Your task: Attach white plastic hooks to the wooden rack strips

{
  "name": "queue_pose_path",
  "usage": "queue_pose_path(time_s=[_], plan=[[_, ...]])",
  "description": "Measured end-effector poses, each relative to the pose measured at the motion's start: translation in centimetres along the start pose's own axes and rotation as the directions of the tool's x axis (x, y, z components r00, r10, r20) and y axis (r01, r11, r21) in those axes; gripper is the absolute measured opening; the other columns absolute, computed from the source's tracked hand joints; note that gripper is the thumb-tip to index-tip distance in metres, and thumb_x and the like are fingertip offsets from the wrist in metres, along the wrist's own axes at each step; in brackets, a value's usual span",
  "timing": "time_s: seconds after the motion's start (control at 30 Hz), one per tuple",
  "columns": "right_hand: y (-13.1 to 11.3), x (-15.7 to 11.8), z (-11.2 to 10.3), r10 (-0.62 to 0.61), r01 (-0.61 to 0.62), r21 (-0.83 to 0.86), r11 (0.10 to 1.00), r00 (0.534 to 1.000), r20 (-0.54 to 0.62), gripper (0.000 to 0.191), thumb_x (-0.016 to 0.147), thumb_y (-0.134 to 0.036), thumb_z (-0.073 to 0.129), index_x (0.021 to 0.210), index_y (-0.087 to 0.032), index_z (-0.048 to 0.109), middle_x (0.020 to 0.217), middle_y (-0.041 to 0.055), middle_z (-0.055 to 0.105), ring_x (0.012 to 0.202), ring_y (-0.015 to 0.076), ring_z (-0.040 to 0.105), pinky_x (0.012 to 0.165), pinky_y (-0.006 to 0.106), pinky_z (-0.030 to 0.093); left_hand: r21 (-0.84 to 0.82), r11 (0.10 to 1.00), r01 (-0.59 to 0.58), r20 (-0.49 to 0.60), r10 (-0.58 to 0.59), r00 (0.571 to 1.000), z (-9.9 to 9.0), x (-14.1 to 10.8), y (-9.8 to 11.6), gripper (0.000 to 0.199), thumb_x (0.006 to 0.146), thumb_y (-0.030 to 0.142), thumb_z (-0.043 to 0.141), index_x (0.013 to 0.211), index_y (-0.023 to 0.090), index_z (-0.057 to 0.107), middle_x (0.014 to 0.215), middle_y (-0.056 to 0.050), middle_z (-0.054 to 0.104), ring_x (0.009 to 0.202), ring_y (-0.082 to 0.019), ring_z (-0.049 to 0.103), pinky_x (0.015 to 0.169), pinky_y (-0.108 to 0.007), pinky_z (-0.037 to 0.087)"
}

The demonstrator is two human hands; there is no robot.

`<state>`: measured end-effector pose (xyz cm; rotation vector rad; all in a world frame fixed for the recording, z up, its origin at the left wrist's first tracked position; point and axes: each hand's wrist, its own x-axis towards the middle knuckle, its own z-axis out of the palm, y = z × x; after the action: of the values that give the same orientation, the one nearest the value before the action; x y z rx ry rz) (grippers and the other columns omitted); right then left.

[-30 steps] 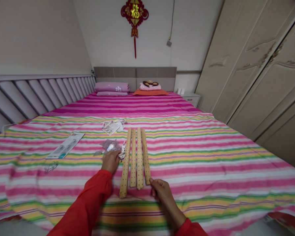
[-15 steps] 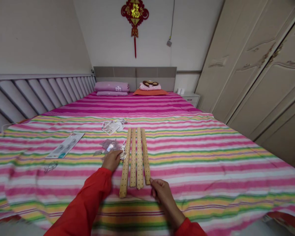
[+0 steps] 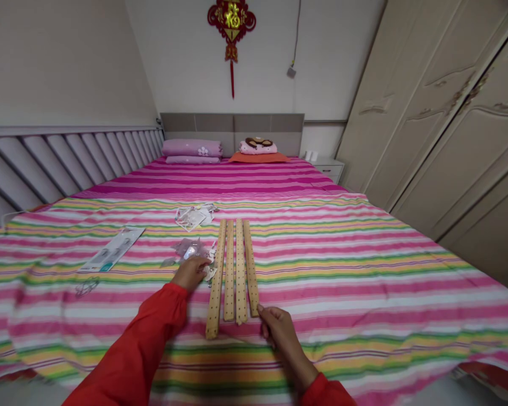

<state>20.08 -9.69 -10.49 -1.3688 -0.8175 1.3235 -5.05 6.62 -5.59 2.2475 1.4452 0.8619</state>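
Several long wooden strips dotted with small holes lie side by side on the bedspread, pointing away from me. My right hand (image 3: 278,328) is closed, its thumb and forefinger at the near end of the rightmost wooden strip (image 3: 251,270). Left of the strips, my left hand (image 3: 189,273) has its fingers bent together over some small white pieces (image 3: 210,273); what they pinch is too small to make out. It is just beside the leftmost wooden strip (image 3: 217,282), which reaches nearest to me. Behind that hand lies a heap of clear plastic pieces (image 3: 190,248).
A pile of white and clear cut-outs (image 3: 195,216) lies farther back on the striped bedspread (image 3: 342,270). To the left are a printed card (image 3: 113,249) and a thin looped item (image 3: 87,286). Folded bedding (image 3: 192,149) rests by the headboard (image 3: 195,124); a wardrobe (image 3: 440,124) stands right.
My left hand has drawn back slightly to the left, away from the leftmost strip, uncovering more of the small white pieces. My right hand and the strips have stayed in place.
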Motion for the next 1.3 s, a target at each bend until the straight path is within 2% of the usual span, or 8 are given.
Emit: queue_pose_path(time_s=[0.17,0.3,0.67,0.83,0.97,1.1,1.2,1.3], plan=[[-0.4,0.0,0.2,0.026,-0.026,-0.004,1.000,1.000,-0.002,0.043,0.060,-0.056,0.070,0.044,-0.019,0.053,0.030,-0.0049,0.043,0.028,0.0062,0.029,0.033,0.023,0.015,-0.001,1.000,0.003,0.034,-0.003,0.999,-0.7,-0.3,0.7,0.017,0.058,0.018,0.058,0.072,0.019,0.070,0.069,-0.005,0.064,0.067,-0.019,0.058,0.065,-0.032,0.047],[-0.8,0.0,0.1,0.014,-0.014,0.007,1.000,1.000,0.004,0.039,0.058,-0.052,0.071,0.045,-0.018,0.056,0.030,-0.0050,0.043,0.030,0.0066,0.029,0.035,0.023,0.016,-0.131,0.989,0.071,0.032,-0.068,0.997,-1.3,-0.7,0.9,0.011,0.061,0.026,0.060,0.065,0.017,0.064,0.063,-0.002,0.060,0.061,-0.016,0.055,0.058,-0.028,0.044],[0.5,-0.4,0.8,-0.009,0.016,0.067,0.998,0.993,-0.115,0.039,0.056,-0.052,0.070,0.047,-0.022,0.048,0.035,-0.0064,0.039,0.037,0.0091,0.031,0.040,0.025,0.021,-0.534,0.802,0.267,0.012,-0.309,0.951,-1.8,-2.2,0.8,0.041,0.048,0.049,0.076,0.067,0.019,0.055,0.061,0.000,0.063,0.059,-0.016,0.059,0.059,-0.028,0.046],[0.0,-1.0,0.9,-0.281,0.259,-0.115,0.959,0.925,-0.255,0.031,0.065,-0.047,0.068,0.062,-0.021,0.052,0.049,-0.0075,0.039,0.048,0.0110,0.037,0.046,0.024,0.029,-0.524,0.813,0.255,-0.026,-0.314,0.949,-2.1,-2.7,1.5,0.040,0.051,0.049,0.075,0.069,0.018,0.055,0.057,0.002,0.060,0.056,-0.015,0.057,0.055,-0.026,0.044],[-2.4,-0.8,3.0,-0.468,0.446,-0.277,0.851,0.884,-0.014,0.011,0.075,-0.029,0.063,0.081,-0.019,0.063,0.059,-0.0041,0.046,0.057,0.0141,0.046,0.054,0.025,0.038,-0.479,0.857,0.191,-0.061,-0.249,0.967,-1.9,-3.1,2.1,0.033,0.055,0.045,0.073,0.067,0.017,0.059,0.063,-0.001,0.063,0.062,-0.016,0.059,0.060,-0.028,0.047],[-4.9,0.8,6.9,-0.623,0.656,-0.348,0.670,0.751,0.216,0.035,0.073,-0.013,0.064,0.106,-0.022,0.067,0.096,0.0049,0.061,0.091,0.0208,0.057,0.082,0.031,0.045,-0.466,0.869,0.167,-0.069,-0.225,0.972,-1.8,-3.5,2.5,0.027,0.057,0.041,0.072,0.066,0.018,0.060,0.065,-0.001,0.064,0.065,-0.016,0.060,0.064,-0.029,0.048],[-5.3,2.3,9.8,-0.646,0.693,-0.377,0.615,0.717,0.262,0.036,0.074,-0.012,0.065,0.109,-0.021,0.066,0.103,0.0068,0.061,0.101,0.0230,0.055,0.090,0.034,0.043,-0.465,0.869,0.168,-0.068,-0.224,0.972,-1.7,-4.0,2.7,0.026,0.057,0.040,0.073,0.065,0.018,0.061,0.064,0.000,0.064,0.064,-0.016,0.060,0.064,-0.028,0.048],[-4.6,3.7,12.0,-0.635,0.665,-0.436,0.607,0.735,0.237,0.028,0.075,-0.011,0.064,0.101,-0.021,0.067,0.096,0.0062,0.061,0.097,0.0231,0.055,0.087,0.035,0.044,-0.533,0.822,0.202,-0.047,-0.266,0.963,-1.7,-4.4,2.8,0.029,0.052,0.040,0.077,0.063,0.018,0.061,0.065,0.000,0.066,0.065,-0.015,0.060,0.064,-0.027,0.047]])
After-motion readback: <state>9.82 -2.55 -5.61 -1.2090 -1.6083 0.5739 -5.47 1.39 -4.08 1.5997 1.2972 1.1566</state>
